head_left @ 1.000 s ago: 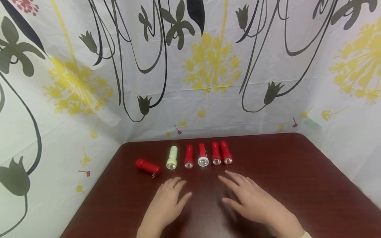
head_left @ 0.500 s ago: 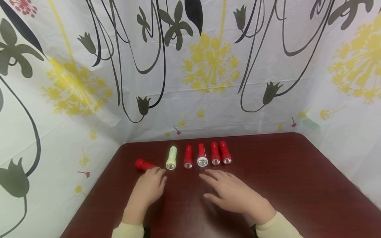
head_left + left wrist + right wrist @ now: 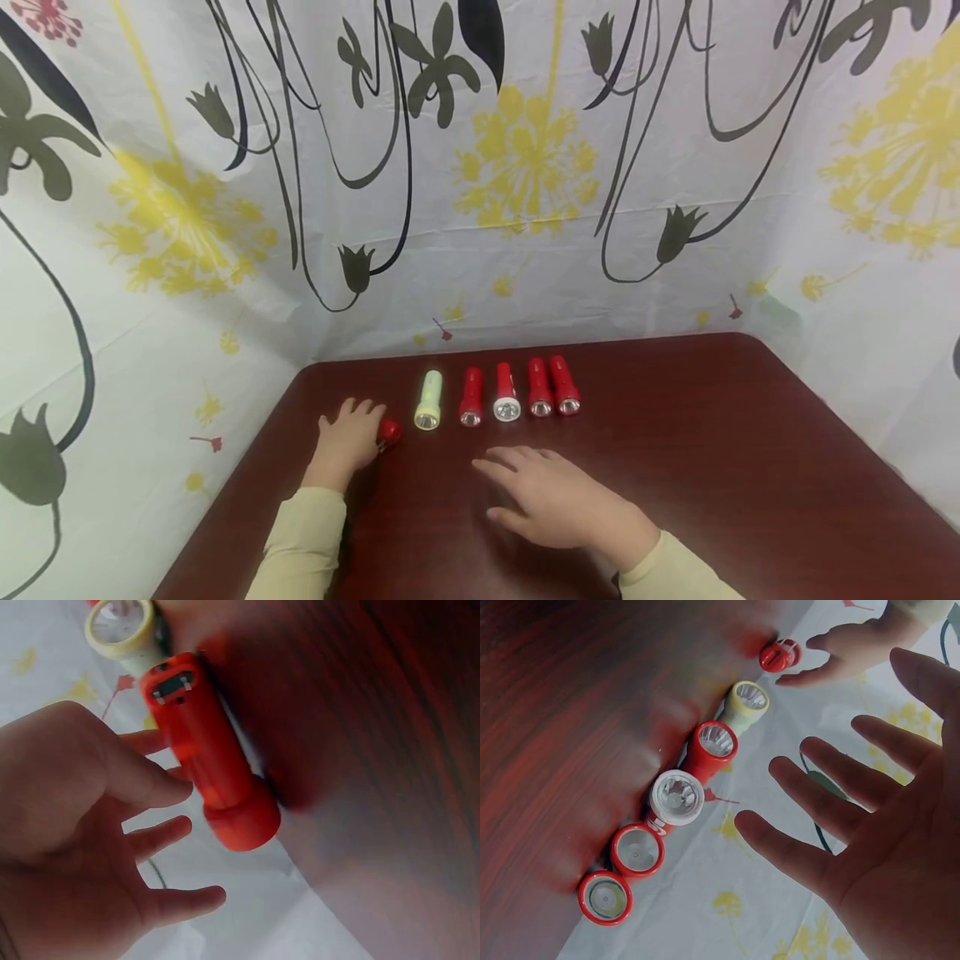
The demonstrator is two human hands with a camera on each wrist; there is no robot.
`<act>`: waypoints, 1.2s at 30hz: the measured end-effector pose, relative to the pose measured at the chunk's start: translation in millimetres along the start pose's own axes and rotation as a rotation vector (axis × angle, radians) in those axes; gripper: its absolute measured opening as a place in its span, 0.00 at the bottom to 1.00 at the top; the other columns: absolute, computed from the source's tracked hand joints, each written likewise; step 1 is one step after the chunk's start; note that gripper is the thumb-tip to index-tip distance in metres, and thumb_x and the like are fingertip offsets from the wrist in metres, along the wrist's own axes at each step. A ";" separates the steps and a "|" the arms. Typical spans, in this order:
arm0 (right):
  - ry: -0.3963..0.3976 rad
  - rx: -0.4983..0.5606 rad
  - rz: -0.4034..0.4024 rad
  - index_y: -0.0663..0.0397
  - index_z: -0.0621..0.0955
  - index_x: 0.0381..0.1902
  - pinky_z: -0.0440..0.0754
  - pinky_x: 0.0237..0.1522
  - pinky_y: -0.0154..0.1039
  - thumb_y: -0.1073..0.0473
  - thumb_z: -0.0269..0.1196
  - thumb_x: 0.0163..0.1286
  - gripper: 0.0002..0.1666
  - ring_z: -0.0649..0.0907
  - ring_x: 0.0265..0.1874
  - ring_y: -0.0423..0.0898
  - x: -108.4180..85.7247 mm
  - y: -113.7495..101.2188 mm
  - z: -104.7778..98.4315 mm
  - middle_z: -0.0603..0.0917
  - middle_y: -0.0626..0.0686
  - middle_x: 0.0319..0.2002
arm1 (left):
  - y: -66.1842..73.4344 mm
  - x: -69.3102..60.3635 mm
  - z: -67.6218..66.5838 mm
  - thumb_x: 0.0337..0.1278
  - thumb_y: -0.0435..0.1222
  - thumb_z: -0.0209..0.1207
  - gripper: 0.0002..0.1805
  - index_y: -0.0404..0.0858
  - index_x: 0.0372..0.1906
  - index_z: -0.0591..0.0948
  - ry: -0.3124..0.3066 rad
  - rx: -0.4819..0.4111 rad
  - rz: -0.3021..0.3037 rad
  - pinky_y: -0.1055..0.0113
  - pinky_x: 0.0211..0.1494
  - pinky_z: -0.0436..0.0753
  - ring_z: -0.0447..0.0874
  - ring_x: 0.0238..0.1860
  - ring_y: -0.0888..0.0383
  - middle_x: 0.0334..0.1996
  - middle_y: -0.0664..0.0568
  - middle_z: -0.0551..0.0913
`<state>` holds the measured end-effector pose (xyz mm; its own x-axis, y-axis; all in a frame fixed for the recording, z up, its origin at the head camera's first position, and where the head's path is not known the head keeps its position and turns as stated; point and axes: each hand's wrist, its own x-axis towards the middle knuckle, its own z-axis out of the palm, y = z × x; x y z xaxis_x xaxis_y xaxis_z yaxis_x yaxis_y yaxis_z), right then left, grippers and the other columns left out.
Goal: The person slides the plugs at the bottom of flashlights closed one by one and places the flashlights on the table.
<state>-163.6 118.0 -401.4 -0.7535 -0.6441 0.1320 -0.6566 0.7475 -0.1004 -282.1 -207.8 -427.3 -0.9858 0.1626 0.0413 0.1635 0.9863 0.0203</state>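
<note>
At the left of the table, a red flashlight (image 3: 388, 432) with metal prongs on its end (image 3: 172, 686) lies on its side, partly hidden by my left hand (image 3: 347, 437). In the left wrist view, that hand's fingertips (image 3: 180, 791) are at the red body (image 3: 206, 750), the other fingers spread; firm contact is unclear. My right hand (image 3: 562, 504) hovers over the table with fingers extended and holds nothing. Ahead of it are a pale green flashlight (image 3: 428, 402), a red one (image 3: 471, 398) and a red one with a white head (image 3: 506, 396).
Two more red flashlights (image 3: 539, 387) (image 3: 564, 386) lie close together at the right end of the row. The dark brown tabletop (image 3: 712, 467) ends at a white patterned sheet (image 3: 480, 292) hanging behind and on both sides.
My left hand has moved forward and left onto the lone red flashlight, which stays about where it was. My right hand has shifted left over the table.
</note>
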 end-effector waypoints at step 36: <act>0.154 0.031 0.003 0.37 0.71 0.79 0.77 0.72 0.59 0.42 0.69 0.73 0.40 0.80 0.68 0.48 -19.0 6.9 -31.3 0.82 0.45 0.68 | 24.3 -32.9 -42.0 0.59 0.40 0.74 0.25 0.41 0.60 0.82 0.328 0.109 0.169 0.39 0.49 0.84 0.88 0.44 0.43 0.47 0.45 0.90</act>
<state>-152.7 140.4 -373.7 -0.7429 -0.6076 0.2809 -0.6569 0.7424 -0.1316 -244.1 -190.3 -386.2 -0.8781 0.3235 0.3526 0.3003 0.9462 -0.1202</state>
